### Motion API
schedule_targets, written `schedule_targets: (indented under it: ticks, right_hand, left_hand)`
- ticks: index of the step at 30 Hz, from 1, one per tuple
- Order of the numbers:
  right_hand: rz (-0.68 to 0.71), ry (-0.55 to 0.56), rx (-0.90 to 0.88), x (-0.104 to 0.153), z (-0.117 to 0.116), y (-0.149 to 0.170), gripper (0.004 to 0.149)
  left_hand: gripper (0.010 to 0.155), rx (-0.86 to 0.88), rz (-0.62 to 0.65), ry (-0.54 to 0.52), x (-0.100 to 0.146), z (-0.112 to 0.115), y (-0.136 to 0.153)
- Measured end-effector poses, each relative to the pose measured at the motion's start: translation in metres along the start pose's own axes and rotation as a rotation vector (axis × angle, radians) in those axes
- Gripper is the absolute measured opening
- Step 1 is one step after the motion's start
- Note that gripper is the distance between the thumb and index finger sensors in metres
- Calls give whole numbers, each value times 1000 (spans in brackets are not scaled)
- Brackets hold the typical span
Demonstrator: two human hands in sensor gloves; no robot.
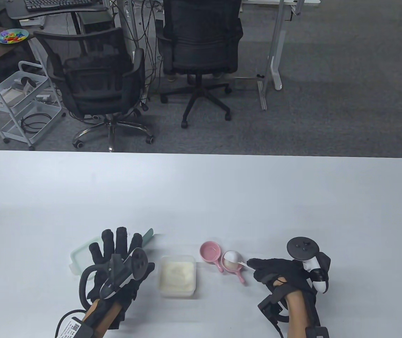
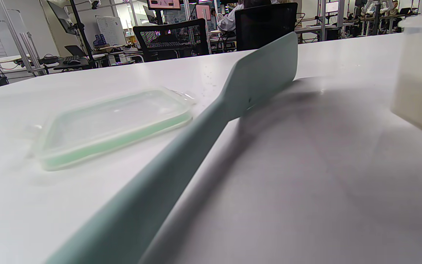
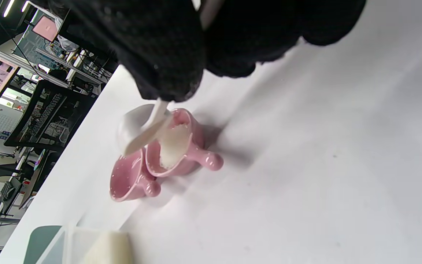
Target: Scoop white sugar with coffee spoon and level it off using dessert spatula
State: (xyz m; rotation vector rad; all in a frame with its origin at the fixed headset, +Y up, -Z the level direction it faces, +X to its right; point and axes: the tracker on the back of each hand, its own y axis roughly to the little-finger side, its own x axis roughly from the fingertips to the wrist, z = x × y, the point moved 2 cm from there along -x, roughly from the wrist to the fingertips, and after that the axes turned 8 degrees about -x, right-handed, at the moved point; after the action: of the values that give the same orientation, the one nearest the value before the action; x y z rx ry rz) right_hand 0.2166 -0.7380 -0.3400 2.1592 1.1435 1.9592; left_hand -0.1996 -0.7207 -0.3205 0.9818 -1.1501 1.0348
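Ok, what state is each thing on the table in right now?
Sugar container: open, holds sugar.
Lid: off, flat on table.
Spatula: under left hand.
Coffee spoon: pinched by right hand, tipped over near dish.
Near pink dish: holds sugar.
Far pink dish: empty.

Both hands are covered by black fabric sensor gloves with a knitted, mesh-like texture. On the back of the left hand [image 1: 116,262] a dark grey tracker is strapped; a round disc with small buttons and a ring-shaped loop are fitted to it. A black cable is routed along the left forearm, and a white printed label is attached near the wrist. On the right hand [image 1: 280,273] a tracker with a black round disc and a white handle body is carried. Black straps and brackets are fastened around both wrists. Bare skin is exposed on both forearms.
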Motion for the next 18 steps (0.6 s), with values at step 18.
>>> schedule_targets:
  ticks: [18]
  right_hand:
    - [157, 99, -224, 10, 8, -10, 53]
  left_hand:
    - [90, 20, 5, 9, -2, 2, 1]
